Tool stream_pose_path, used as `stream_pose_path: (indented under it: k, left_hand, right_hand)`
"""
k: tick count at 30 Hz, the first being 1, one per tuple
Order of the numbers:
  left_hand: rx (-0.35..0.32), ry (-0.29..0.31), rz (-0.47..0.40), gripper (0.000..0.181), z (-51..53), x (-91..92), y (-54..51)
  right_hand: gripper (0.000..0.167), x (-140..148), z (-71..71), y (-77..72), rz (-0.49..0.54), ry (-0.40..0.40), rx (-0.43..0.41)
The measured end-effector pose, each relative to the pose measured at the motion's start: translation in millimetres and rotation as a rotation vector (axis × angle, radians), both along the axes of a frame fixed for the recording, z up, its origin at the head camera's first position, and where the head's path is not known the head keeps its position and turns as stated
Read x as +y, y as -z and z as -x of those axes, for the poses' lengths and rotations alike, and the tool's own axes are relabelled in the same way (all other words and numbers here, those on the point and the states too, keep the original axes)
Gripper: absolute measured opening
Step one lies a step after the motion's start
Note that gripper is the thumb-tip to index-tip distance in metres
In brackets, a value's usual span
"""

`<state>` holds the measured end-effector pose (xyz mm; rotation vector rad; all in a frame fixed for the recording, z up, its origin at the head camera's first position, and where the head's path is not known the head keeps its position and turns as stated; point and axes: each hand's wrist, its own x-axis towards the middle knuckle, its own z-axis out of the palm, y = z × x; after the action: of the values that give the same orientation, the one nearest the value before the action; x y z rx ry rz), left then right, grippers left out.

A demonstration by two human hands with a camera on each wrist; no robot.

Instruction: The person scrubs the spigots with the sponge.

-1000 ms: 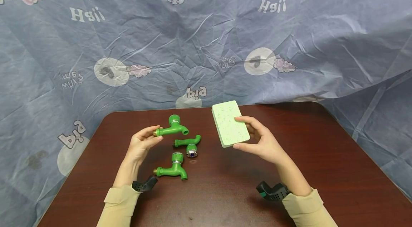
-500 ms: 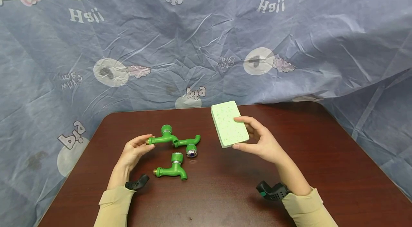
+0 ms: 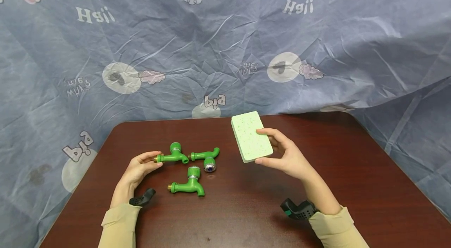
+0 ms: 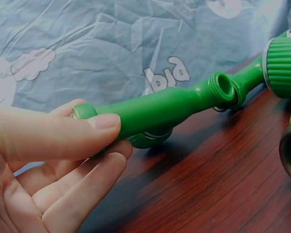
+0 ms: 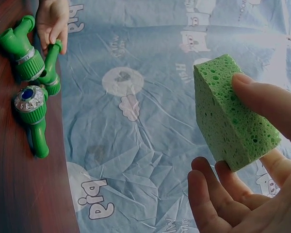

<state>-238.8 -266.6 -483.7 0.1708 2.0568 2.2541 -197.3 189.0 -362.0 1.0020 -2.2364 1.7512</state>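
Observation:
At the left, my left hand (image 3: pixel 138 169) pinches the inlet end of a green tap (image 3: pixel 172 154) between thumb and fingers. In the left wrist view that tap (image 4: pixel 150 110) points its open spout away from the palm; whether it touches the table is hard to tell. Two more green taps lie close by: one with a silver-capped handle (image 3: pixel 209 164) just to its right, another (image 3: pixel 188 187) nearer the front. My right hand (image 3: pixel 287 154) holds a pale green sponge (image 3: pixel 251 137) up above the table by its edge. The right wrist view shows the sponge's (image 5: pixel 223 114) pores, with the thumb on one face.
A dark reddish-brown table (image 3: pixel 232 216) spreads under both hands. Behind it hangs a wrinkled blue-grey cloth (image 3: pixel 211 44) with cartoon prints, meeting the table's far edge. Each wrist wears a black camera mount (image 3: pixel 299 209).
My left hand has come down and to the left with the green tap, which now sits level with the silver-capped one. The right hand and sponge have stayed almost still.

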Motion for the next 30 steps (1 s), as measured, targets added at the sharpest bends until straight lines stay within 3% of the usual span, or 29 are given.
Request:
stream_pose_path:
  k: [5, 10, 15, 18, 23, 27, 30]
  left_hand:
    - [-0.024, -0.027, 0.082, 0.051, 0.4, -1.8, -1.7]
    - [-0.037, -0.093, 0.269, 0.055, -1.9, -3.2, -4.9]
    - [0.011, -0.158, 0.472, 0.051, -4.6, -1.9, -9.9]
    - [0.044, -0.181, 0.552, 0.047, -5.8, -0.8, -13.7]
    - [0.049, -0.216, 0.639, 0.051, -6.5, 1.0, -19.1]
    - [0.088, -0.329, 0.683, 0.051, -7.7, 4.9, -26.3]
    - [0.163, -0.402, 0.628, 0.047, -8.2, 10.8, -34.4]
  right_hand:
    - [0.069, 1, 0.0, 0.6, -0.002, 0.001, 0.003]
    - [0.069, 1, -0.3, 0.7, -0.004, 0.005, 0.013]
    - [0.068, 1, -0.6, 0.7, -0.002, 0.006, 0.016]
    - [0.068, 1, -0.8, 0.5, -0.005, 0.002, 0.013]
    - [0.068, 1, -0.7, 0.5, -0.008, 0.000, 0.006]
    - [0.069, 1, -0.6, 0.4, -0.010, 0.000, 0.001]
    - [0.069, 1, -0.7, 0.1, -0.011, 0.000, 0.000]
